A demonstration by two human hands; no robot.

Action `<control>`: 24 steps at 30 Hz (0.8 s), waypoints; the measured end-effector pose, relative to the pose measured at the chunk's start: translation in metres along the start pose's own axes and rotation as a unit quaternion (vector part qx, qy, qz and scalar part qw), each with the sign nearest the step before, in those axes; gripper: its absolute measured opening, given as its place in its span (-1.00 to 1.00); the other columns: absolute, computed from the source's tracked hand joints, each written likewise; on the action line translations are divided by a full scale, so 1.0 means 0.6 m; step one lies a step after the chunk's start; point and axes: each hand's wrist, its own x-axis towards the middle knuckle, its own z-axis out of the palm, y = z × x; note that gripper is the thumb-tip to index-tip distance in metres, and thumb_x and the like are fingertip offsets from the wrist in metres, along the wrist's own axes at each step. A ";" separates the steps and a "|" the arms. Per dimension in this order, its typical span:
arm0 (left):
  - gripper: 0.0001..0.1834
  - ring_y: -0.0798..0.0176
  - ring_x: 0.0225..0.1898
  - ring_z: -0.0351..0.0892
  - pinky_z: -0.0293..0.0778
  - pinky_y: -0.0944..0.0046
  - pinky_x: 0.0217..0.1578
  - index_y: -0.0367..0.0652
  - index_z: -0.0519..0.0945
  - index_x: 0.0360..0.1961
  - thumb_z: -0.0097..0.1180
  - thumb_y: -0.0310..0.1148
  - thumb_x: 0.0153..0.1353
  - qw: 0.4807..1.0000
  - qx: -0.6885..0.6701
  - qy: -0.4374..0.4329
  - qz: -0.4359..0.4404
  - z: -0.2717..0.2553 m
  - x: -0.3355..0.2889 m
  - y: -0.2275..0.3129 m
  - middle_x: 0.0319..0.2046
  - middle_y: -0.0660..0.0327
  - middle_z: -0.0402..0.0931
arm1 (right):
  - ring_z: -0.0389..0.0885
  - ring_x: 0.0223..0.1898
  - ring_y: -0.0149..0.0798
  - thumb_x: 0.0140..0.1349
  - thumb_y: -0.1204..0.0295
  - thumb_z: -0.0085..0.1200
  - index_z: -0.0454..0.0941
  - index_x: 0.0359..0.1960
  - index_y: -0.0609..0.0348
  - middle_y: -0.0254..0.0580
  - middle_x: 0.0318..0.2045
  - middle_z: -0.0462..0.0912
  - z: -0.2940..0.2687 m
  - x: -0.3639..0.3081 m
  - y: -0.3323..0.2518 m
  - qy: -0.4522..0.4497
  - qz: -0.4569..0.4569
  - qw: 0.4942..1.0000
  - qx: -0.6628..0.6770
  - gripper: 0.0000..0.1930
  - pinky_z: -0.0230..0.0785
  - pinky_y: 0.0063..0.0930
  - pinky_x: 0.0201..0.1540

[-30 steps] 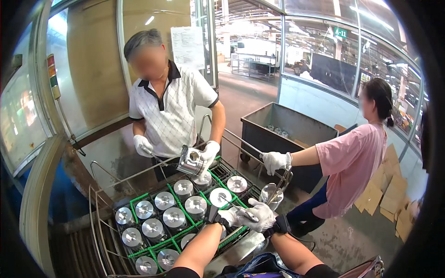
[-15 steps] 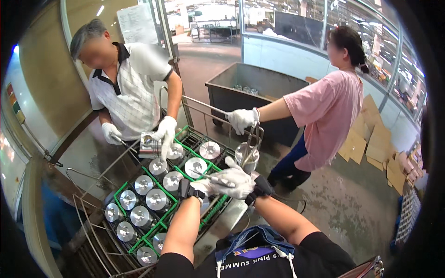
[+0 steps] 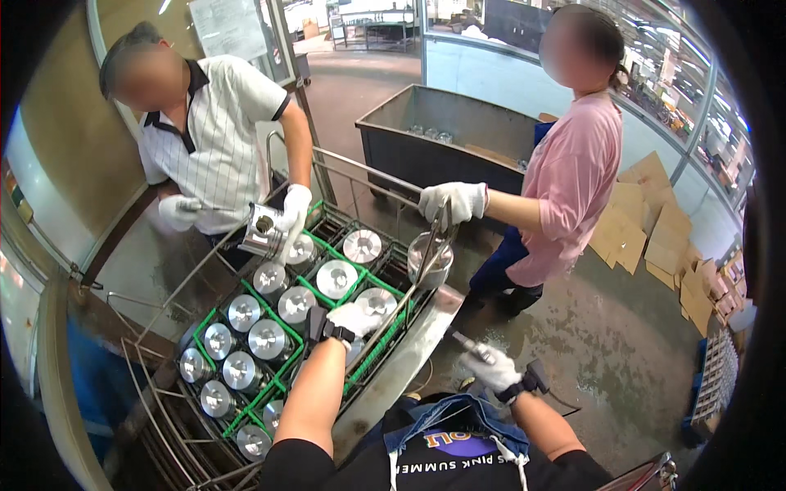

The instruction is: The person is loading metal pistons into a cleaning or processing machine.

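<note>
"Reading from the left, who handles what?"

"At upper left a co-worker's gloved right hand (image 3: 178, 213) grips a slim tool (image 3: 217, 208), while the gloved left hand steadies a piston (image 3: 266, 233) turned on its side."

"And the pistons in the cart?"

"They stand crown up between green dividers (image 3: 366, 367), from lower left to the centre of the frame. The wearer's left hand (image 3: 354, 319) is at the centre, fingers reaching to the near side of a bright-topped piston (image 3: 377, 301). I cannot tell whether they grasp it or only rest there."

"How should that hand work?"

"I'd take the piston low on its sides, keeping fingertips off the polished crown, and draw it straight up so it doesn't knock its neighbours. Smooth metal probably slips easily in fabric gloves."

"Further right?"

"Right of upper centre, another co-worker's gloved hand (image 3: 454, 203) is clenched round metalwork at the cart's edge. I'd keep clear of it."

"And the wearer's right?"

"The right hand (image 3: 494, 368), right of lower centre, has its fingers wrapped round a metal hand tool (image 3: 481, 351), tip toward the cart. I'd keep that tip away from the crowns, since a scrape could mark them."
</note>
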 end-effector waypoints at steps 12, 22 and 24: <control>-0.38 -0.18 -0.16 0.56 0.47 -0.12 -0.14 0.00 0.56 -0.04 0.16 0.10 -0.12 0.986 0.106 0.126 0.036 0.058 0.091 -0.045 -0.25 -0.07 0.57 | 0.64 -0.43 -0.25 0.20 -0.11 0.05 0.59 -0.14 0.00 -0.22 -0.44 0.67 -0.020 -0.027 0.025 -0.139 -0.142 0.978 -0.061 -0.54 0.46 -0.39 -0.36; 0.15 -0.21 0.14 0.36 0.34 0.00 0.15 -0.27 0.12 0.33 0.28 0.24 -0.15 0.999 -0.024 0.043 -0.006 0.097 0.133 -0.031 0.12 -0.22 0.33 | 0.67 -0.23 -0.09 0.13 -0.27 0.01 0.62 -0.14 -0.10 -0.10 -0.27 0.69 0.045 -0.023 0.079 -0.067 -0.041 0.995 0.053 -0.44 0.47 -0.27 -0.15; 0.00 -0.07 0.02 0.54 0.45 0.06 0.03 -0.24 0.26 0.28 0.24 0.21 -0.07 0.993 0.083 0.081 -0.003 0.143 0.172 -0.078 0.00 -0.05 0.53 | 0.66 -0.25 -0.13 0.12 -0.27 0.03 0.62 -0.14 -0.13 -0.12 -0.27 0.69 0.002 -0.037 0.029 -0.077 0.056 0.994 0.050 -0.45 0.47 -0.31 -0.15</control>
